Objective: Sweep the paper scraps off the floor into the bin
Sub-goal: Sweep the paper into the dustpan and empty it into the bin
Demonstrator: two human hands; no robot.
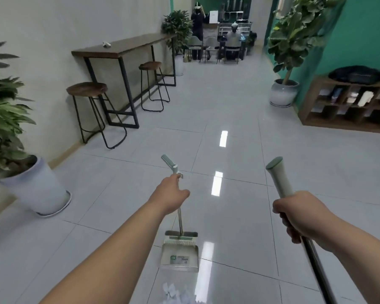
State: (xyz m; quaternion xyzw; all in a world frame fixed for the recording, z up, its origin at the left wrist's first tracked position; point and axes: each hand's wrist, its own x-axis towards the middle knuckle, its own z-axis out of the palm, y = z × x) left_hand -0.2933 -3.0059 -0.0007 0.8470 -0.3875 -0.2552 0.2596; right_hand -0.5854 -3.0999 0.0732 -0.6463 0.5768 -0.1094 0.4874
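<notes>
Glossy grey floor tiles [239, 106] are reflecting ceiling lights along a corridor, with a bar table [123, 47] and two stools [87, 89] standing at the left wall. Both forearms are reaching forward and down. The left hand [173, 194] is gripping the thin shaft of the dustpan [180, 257], fingers curled round it just below the bent top. The right hand [294, 216] is clenching the broom pole [314, 257] below its pale green grip. Paper scraps [173, 291] are lying on the tiles just on the near side of the dustpan, at the bottom edge.
</notes>
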